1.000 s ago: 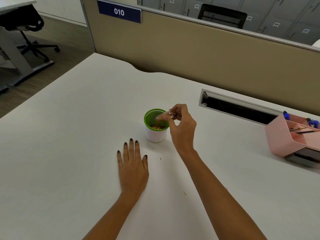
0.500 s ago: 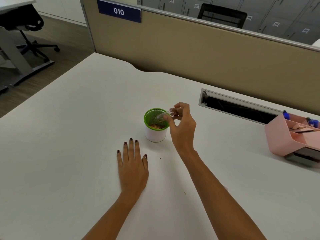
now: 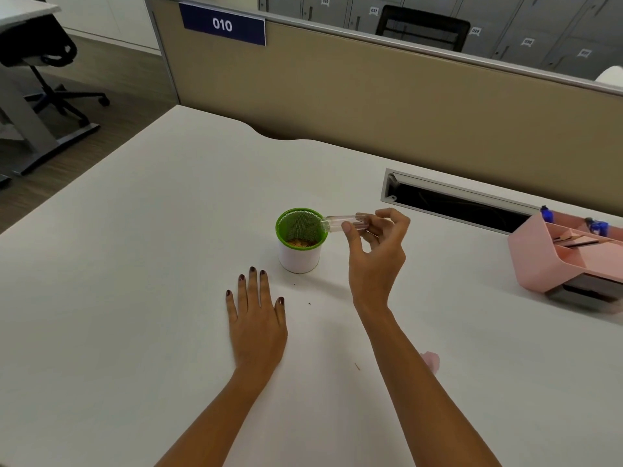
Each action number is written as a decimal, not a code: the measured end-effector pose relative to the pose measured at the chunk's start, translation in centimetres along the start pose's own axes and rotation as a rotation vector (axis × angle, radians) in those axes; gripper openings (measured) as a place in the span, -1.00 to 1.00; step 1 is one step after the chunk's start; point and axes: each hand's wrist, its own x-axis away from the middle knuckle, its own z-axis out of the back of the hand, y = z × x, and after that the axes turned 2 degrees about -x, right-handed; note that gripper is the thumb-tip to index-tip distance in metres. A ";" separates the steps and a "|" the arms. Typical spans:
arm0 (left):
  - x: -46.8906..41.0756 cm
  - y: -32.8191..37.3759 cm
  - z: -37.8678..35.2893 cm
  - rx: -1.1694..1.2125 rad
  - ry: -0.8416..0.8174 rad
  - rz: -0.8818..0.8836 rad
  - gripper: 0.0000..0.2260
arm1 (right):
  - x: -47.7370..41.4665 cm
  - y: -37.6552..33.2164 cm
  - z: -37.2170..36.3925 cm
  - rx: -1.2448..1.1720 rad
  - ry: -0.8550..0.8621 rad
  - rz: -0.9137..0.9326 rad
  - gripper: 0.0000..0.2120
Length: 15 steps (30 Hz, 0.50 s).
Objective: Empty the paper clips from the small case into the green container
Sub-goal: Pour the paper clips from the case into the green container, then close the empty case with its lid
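Fingers of the right hand point(image 3: 374, 254) pinch the clear small case point(image 3: 340, 223), held level with its open end at the green container's point(image 3: 301, 238) three-o'clock rim. Paper clips point(image 3: 300, 243) lie inside the container on the worktop point(image 3: 135, 264). At its seven o'clock, the left hand point(image 3: 257, 318) rests flat, fingers spread and holding nothing.

Cup point(image 3: 299, 254) sits mid-surface point(image 3: 135, 264), left hand point(image 3: 256, 318) flat in front of it, organizer point(image 3: 553, 264) way off right.

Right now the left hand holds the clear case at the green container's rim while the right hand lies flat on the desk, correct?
The hands are swapped. In the head view the right hand holds the clear case at the green container's rim, while the left hand lies flat on the desk.
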 end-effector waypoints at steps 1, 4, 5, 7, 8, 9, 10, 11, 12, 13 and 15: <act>0.1 0.0 0.0 0.013 0.004 -0.002 -0.46 | 0.3 -0.1 0.6 -0.013 0.017 -0.028 -0.59; 0.1 0.1 0.2 0.057 0.007 -0.005 -0.48 | 1.6 -0.2 2.3 -0.088 0.087 -0.171 -0.59; 0.0 0.1 0.3 0.086 0.002 0.002 -0.48 | 2.1 -0.2 2.8 -0.114 0.115 -0.240 -0.59; -0.2 0.3 0.8 0.242 -0.007 0.034 -0.47 | 3.2 0.0 3.8 -0.159 0.155 -0.387 -0.63; -0.3 0.6 1.3 0.382 -0.014 0.059 -0.48 | 3.8 0.2 4.1 -0.170 0.152 -0.447 -0.68; -0.3 1.1 2.0 0.548 -0.024 0.083 -0.50 | 4.5 0.3 4.4 -0.172 0.138 -0.490 -0.73; 0.0 1.8 2.7 0.714 -0.029 0.110 -0.54 | 5.1 0.4 4.5 -0.171 0.114 -0.521 -0.77; 0.3 2.7 3.6 0.844 -0.036 0.132 -0.58 | 5.9 0.4 4.7 -0.173 0.093 -0.540 -0.80; 0.8 3.5 4.3 0.934 -0.060 0.148 -0.62 | 6.6 0.3 4.7 -0.177 0.074 -0.553 -0.80; 1.3 4.3 4.9 1.004 -0.105 0.160 -0.67 | 7.4 0.2 4.7 -0.178 0.052 -0.561 -0.80; 2.2 5.7 5.6 1.142 -0.219 0.164 -0.76 | 8.8 -0.1 4.6 -0.171 0.005 -0.559 -0.80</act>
